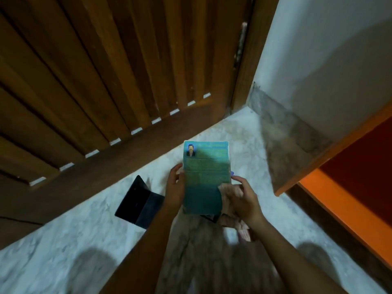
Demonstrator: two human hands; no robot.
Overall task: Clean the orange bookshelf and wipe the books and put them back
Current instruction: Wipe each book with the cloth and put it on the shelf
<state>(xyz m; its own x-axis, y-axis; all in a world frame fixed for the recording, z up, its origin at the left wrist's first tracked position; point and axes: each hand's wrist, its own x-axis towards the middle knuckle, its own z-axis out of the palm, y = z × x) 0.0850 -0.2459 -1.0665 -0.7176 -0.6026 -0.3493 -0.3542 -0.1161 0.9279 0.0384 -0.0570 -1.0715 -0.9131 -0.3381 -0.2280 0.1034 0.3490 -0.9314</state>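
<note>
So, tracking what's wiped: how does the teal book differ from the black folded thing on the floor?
The teal book is held by the left hand and right hand, a cloth against it; the black folded thing lies unheld on the floor. The teal book is closed, its cover printed; the black thing is plain and bent open. Both are rectangular.

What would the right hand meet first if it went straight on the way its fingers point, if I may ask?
Probably the teal book: the right hand, holding a pinkish cloth, points at its lower right edge.

cloth (225, 190) on book (203, 172) | case (139, 203) left | bookshelf (339, 202) right | door (106, 81) behind
</note>
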